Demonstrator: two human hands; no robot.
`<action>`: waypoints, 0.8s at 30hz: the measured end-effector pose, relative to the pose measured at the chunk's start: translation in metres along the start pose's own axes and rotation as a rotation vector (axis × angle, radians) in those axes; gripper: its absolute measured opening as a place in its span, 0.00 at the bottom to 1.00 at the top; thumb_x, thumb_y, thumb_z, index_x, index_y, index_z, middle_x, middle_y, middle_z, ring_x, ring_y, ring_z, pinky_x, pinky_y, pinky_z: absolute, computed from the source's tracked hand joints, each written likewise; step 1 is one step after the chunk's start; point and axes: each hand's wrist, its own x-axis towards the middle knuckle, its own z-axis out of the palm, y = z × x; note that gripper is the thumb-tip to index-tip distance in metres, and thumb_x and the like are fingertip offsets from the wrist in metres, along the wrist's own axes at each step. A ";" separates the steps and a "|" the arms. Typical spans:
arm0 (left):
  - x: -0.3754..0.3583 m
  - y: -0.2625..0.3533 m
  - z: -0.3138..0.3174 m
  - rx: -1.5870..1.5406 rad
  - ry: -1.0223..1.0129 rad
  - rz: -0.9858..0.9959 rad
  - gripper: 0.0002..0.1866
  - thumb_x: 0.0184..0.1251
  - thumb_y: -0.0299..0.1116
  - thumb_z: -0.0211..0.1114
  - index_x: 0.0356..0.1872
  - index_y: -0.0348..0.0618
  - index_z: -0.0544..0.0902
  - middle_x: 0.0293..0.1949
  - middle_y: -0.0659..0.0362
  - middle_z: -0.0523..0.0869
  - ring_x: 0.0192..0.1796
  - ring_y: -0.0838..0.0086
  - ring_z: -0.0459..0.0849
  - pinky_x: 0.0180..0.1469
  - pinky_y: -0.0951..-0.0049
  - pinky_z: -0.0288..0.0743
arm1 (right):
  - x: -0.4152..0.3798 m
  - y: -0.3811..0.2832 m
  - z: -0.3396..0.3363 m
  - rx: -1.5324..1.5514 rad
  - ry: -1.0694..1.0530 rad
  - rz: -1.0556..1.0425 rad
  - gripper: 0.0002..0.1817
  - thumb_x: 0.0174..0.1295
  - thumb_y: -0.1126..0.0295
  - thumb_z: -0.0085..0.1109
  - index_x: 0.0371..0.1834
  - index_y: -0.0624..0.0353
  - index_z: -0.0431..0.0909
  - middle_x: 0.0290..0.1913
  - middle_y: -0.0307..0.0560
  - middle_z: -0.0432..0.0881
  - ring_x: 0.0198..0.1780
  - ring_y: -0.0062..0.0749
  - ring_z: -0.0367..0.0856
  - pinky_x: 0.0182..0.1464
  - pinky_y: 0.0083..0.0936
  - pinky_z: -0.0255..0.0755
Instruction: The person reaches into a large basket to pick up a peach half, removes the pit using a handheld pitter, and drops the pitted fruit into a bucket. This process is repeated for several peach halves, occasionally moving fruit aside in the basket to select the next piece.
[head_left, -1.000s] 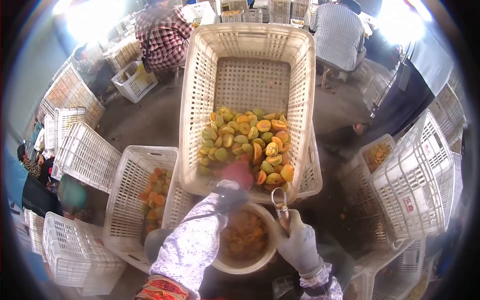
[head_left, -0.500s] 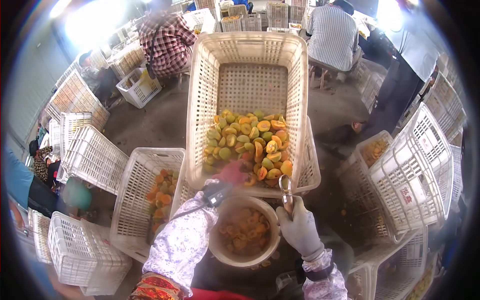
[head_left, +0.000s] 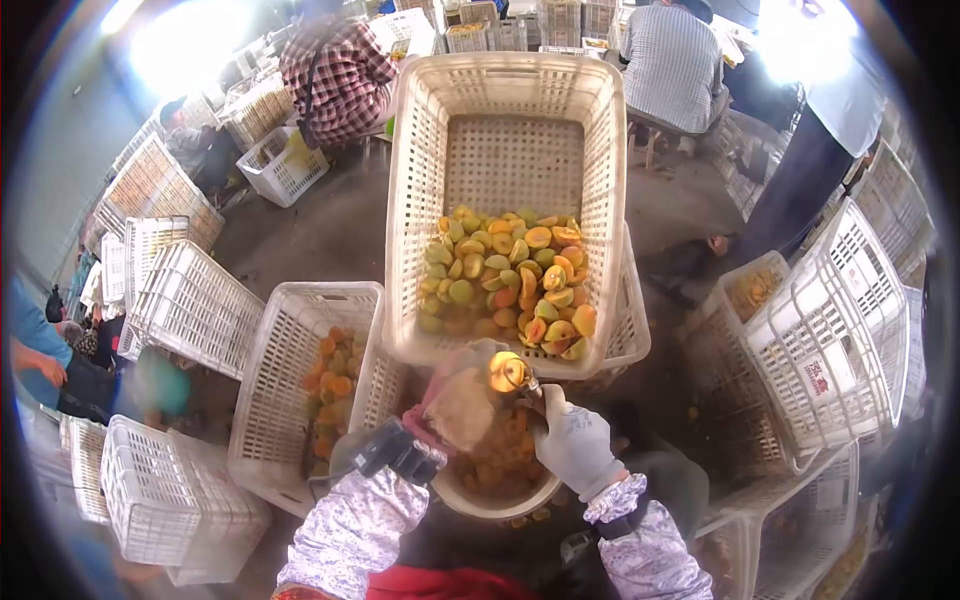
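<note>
Meeting between the two hands, the fruit and the tool come together just beyond the near rim of the crate's lower end, on the person's side. The fruit lies at the upper right of the left hand, its orange face turned up toward the camera. That hand is blurred, but its fingers appear closed around the fruit's left side; how firmly, I cannot tell.

The right hand is clenched around the tool's handle, below and to the right of the fruit. The tool's long axis slants up and leftward from this fist, so its looped end reaches the fruit's right edge; whether the loop has entered the flesh is too small to tell. Both hands are close to the fruit, the left being the nearer, while the right reaches it through the tool.

Under the hands sits the bowl, partly covered, with orange pieces inside. Beyond, a pile of halves fills the crate's near part.
</note>
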 end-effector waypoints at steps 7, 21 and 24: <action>-0.004 -0.006 0.009 -1.319 0.057 -0.285 0.17 0.77 0.40 0.40 0.50 0.41 0.73 0.47 0.56 0.80 0.51 0.70 0.79 0.59 0.69 0.72 | 0.001 -0.004 0.002 0.040 0.007 -0.064 0.16 0.57 0.66 0.60 0.46 0.60 0.71 0.23 0.51 0.81 0.25 0.49 0.81 0.27 0.41 0.73; 0.002 0.000 0.011 -1.557 0.133 -0.563 0.25 0.72 0.53 0.52 0.45 0.38 0.79 0.35 0.54 0.84 0.39 0.66 0.82 0.45 0.68 0.79 | -0.001 -0.006 0.017 0.069 -0.165 0.074 0.22 0.56 0.68 0.59 0.53 0.62 0.69 0.26 0.56 0.81 0.28 0.51 0.82 0.29 0.42 0.73; 0.002 0.005 0.011 -1.509 0.153 -0.570 0.26 0.72 0.55 0.51 0.43 0.38 0.80 0.36 0.53 0.84 0.38 0.65 0.82 0.44 0.68 0.79 | -0.002 -0.012 0.017 0.116 -0.172 0.078 0.20 0.56 0.69 0.60 0.51 0.63 0.69 0.27 0.56 0.81 0.28 0.52 0.81 0.31 0.42 0.73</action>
